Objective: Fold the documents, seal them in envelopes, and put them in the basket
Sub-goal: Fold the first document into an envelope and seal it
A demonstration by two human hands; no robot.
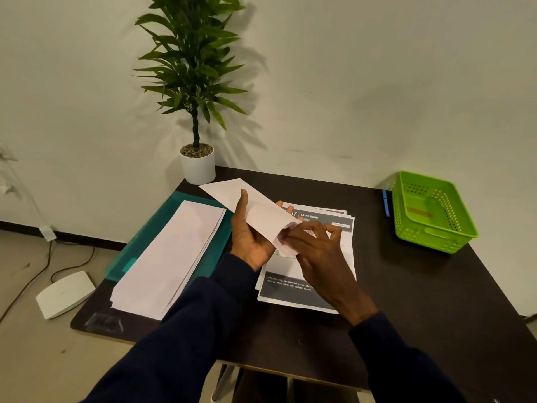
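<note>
- Table (pixel 406 301): we recorded a dark, near-black top set against a pale wall, carrying every item below.
- Potted plant (pixel 193 68): tall, green-leaved, in a white pot at the table's far left corner, touching nothing else.
- Green folder (pixel 145 242): translucent teal, lying flat on the left side of the table under the envelope stack.
- Stack of envelopes (pixel 168 260): long white envelopes, laid lengthwise on the folder, edges slightly fanned.
- Stack of documents (pixel 293 289): printed sheets with grey header bands, flat at the table's centre, directly beneath both hands; we read "LIVING ROOM" on the top sheet.
- Basket (pixel 433 228): bright green, perforated walls, at the far right edge of the table, well apart from the papers; something lay flat inside it, but we could not tell what.
- Envelope (pixel 255 207): one white envelope held in the air above the documents, tilted, its far end pointing toward the plant.
- Left hand (pixel 250 234): palm cupped beneath the envelope, thumb pressed along its upper face, fingertips showing past its far edge.
- Right hand (pixel 316 251): thumb and forefinger pinching a folded document (pixel 283 244) at the envelope's near, open end; the remaining fingers were loosely curled and spread.
- Blue pen (pixel 386 203): lying on the table just beside the basket's left wall.
</note>
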